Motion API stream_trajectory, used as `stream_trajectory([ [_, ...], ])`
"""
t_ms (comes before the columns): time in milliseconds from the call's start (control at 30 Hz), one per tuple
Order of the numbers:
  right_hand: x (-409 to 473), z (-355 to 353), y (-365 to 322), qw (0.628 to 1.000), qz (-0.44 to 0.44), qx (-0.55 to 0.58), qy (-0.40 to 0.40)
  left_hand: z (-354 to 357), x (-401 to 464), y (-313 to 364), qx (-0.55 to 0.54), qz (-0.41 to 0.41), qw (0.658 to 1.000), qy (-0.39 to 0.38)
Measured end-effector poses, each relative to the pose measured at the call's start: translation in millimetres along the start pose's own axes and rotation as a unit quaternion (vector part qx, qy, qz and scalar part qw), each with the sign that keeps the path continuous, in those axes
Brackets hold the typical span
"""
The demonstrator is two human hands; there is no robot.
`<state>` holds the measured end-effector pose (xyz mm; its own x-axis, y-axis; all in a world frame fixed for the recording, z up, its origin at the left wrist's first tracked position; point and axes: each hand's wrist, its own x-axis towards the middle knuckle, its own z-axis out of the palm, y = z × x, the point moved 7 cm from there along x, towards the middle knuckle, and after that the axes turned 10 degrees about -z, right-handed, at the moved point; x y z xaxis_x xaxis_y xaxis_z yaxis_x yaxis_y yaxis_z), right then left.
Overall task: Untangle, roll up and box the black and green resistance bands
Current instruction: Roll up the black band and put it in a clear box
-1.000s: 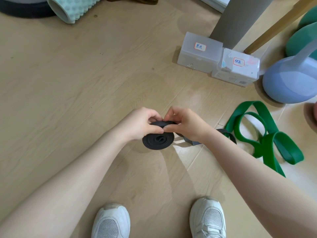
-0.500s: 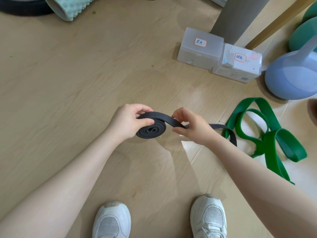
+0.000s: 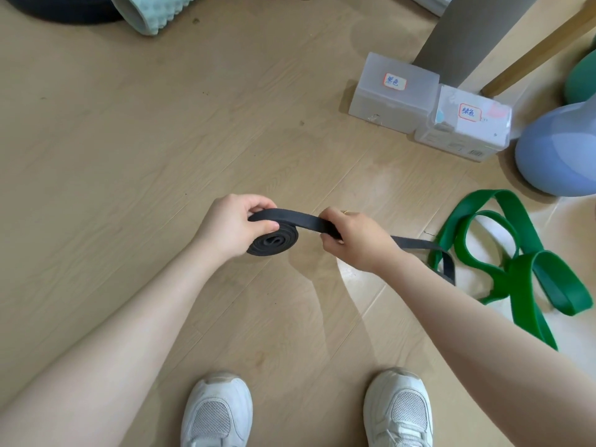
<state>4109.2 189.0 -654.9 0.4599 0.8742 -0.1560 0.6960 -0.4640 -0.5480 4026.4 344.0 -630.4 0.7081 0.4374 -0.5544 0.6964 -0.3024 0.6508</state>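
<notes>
A black resistance band (image 3: 274,241) is partly wound into a flat coil held above the wooden floor. My left hand (image 3: 230,229) grips the coil, thumb on top and fingers behind. My right hand (image 3: 353,240) pinches the loose strip just to the right of the coil; the strip's tail runs right and loops down to the floor. The green resistance band (image 3: 516,262) lies unrolled in loops on the floor at the right. Two translucent plastic boxes with handwritten labels stand at the far right: the left box (image 3: 392,95) and the right box (image 3: 464,124), lids on.
A lilac kettlebell (image 3: 558,153) stands right of the boxes, a green one behind it. A grey post (image 3: 464,33) and a wooden leg (image 3: 541,46) rise behind the boxes. A mint foam roller (image 3: 161,11) lies at the far left. My white shoes (image 3: 216,414) are below.
My hands have moved apart: the right hand slid along the strip to the right, drawing it straight, while the left hand keeps hold of the coil.
</notes>
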Motion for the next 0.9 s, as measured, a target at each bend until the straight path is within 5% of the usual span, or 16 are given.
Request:
stream_trajectory([
  [167,6.6,1.7,0.3,0.994,0.023,0.106,-0.035,-4.5,3.0,-13.9,-0.011,-0.027,1.000,0.007],
  [400,29.5,25.3,7.2,0.978,0.058,0.025,-0.198,-11.5,0.5,-18.7,0.005,-0.023,0.999,-0.022],
  [633,37.2,38.2,-6.7,0.960,0.074,0.058,-0.264,-19.4,0.0,-29.7,-0.007,-0.027,0.999,-0.047],
  [700,40.0,41.2,-11.7,0.967,0.045,0.037,-0.250,-19.0,0.6,-31.3,0.003,-0.025,0.998,-0.049],
  [900,47.2,39.7,-43.4,0.968,-0.002,0.217,-0.127,-15.1,3.1,-36.2,0.003,-0.027,0.998,-0.063],
])
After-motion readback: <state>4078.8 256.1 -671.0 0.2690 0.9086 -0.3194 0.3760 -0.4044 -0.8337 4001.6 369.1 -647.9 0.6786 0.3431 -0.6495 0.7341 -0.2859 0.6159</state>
